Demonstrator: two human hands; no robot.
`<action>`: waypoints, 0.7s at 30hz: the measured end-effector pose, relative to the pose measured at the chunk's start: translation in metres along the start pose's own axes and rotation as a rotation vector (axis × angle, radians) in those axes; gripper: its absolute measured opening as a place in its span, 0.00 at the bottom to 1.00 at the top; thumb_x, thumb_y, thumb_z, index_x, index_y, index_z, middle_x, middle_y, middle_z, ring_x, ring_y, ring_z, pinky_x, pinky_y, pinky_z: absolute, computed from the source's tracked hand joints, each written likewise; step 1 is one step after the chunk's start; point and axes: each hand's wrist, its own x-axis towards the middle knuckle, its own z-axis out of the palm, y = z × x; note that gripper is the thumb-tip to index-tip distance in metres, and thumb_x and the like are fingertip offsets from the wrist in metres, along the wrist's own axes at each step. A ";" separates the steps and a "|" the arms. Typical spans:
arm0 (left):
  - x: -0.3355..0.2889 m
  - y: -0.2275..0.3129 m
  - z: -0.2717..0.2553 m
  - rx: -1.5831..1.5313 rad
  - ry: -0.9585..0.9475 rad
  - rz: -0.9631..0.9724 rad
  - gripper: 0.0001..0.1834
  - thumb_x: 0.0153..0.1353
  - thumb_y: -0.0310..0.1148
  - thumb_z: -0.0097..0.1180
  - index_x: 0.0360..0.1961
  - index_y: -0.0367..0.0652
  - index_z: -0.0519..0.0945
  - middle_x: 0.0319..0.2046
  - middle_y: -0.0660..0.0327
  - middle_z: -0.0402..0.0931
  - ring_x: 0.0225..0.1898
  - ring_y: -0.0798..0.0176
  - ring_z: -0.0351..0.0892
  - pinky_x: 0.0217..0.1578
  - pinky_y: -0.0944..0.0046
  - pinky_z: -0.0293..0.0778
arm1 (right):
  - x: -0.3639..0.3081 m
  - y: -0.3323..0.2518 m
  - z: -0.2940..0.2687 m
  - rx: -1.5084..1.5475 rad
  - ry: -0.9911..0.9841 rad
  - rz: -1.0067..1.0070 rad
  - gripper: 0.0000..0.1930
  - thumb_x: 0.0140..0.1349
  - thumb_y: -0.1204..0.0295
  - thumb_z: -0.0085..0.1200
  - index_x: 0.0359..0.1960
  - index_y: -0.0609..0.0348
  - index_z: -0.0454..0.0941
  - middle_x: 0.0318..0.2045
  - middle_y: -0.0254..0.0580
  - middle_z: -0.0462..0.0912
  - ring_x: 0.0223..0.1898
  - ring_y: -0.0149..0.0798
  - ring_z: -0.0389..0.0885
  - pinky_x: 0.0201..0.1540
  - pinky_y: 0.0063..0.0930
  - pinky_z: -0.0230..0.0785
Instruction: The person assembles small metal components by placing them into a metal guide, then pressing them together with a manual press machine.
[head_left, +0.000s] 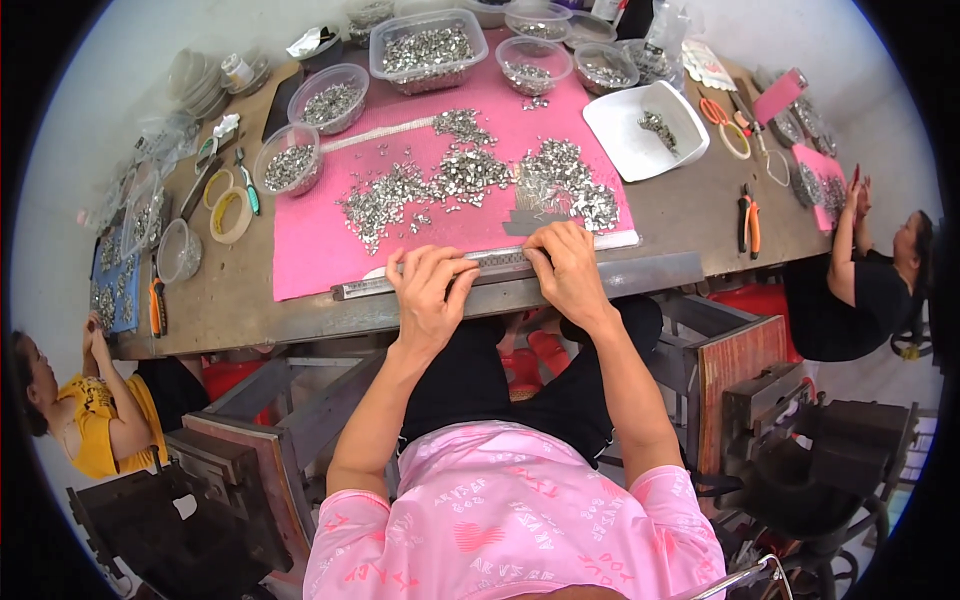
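Both hands are at the front edge of a pink mat (305,245), on a long narrow metal strip (500,260) with small pieces lined up along it. My left hand (432,292) has its fingers curled at the strip's left part. Closed over the strip further right is my right hand (570,265), thumb and fingers bent. Beyond them lie loose heaps of small shiny metal pieces, a middle heap (468,175) and a right heap (565,185). A grey flat piece (532,222) rests just past my right hand.
Plastic tubs of metal pieces, including a rectangular tub (428,50), line the back. A white tray (645,130) stands at right. Orange-handled pliers (748,222) and tape rolls (230,215) flank the mat. A person sits at each side.
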 end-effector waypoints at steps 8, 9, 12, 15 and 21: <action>0.003 0.001 0.006 -0.006 -0.009 0.017 0.12 0.57 0.29 0.69 0.44 0.44 0.86 0.41 0.61 0.81 0.46 0.56 0.77 0.58 0.50 0.61 | 0.003 0.012 -0.010 -0.038 -0.057 -0.219 0.03 0.60 0.78 0.59 0.36 0.61 0.79 0.34 0.43 0.78 0.40 0.47 0.77 0.45 0.39 0.67; 0.003 0.001 0.007 -0.008 -0.010 0.017 0.12 0.57 0.29 0.69 0.44 0.44 0.86 0.41 0.61 0.81 0.46 0.56 0.77 0.58 0.50 0.61 | 0.004 0.012 -0.010 -0.125 -0.073 -0.281 0.04 0.60 0.78 0.58 0.36 0.62 0.79 0.34 0.44 0.77 0.40 0.48 0.77 0.44 0.39 0.68; 0.003 0.002 0.009 0.006 0.002 -0.003 0.12 0.57 0.30 0.69 0.43 0.45 0.86 0.41 0.61 0.81 0.45 0.56 0.77 0.57 0.50 0.61 | 0.008 0.011 -0.010 -0.143 -0.103 -0.295 0.04 0.60 0.78 0.57 0.36 0.62 0.78 0.32 0.45 0.76 0.40 0.48 0.77 0.44 0.39 0.68; 0.003 0.005 0.008 0.025 0.013 -0.002 0.12 0.57 0.30 0.69 0.42 0.45 0.86 0.40 0.61 0.80 0.45 0.57 0.77 0.57 0.50 0.61 | 0.011 0.011 -0.014 -0.053 -0.160 -0.183 0.03 0.62 0.78 0.57 0.36 0.63 0.77 0.34 0.46 0.77 0.40 0.49 0.76 0.45 0.40 0.69; 0.006 0.006 0.009 0.039 0.010 -0.012 0.10 0.58 0.31 0.68 0.41 0.47 0.86 0.39 0.63 0.79 0.44 0.57 0.76 0.57 0.51 0.61 | 0.018 0.013 -0.015 0.096 -0.237 -0.029 0.03 0.65 0.77 0.54 0.36 0.65 0.77 0.36 0.49 0.78 0.42 0.52 0.75 0.49 0.44 0.68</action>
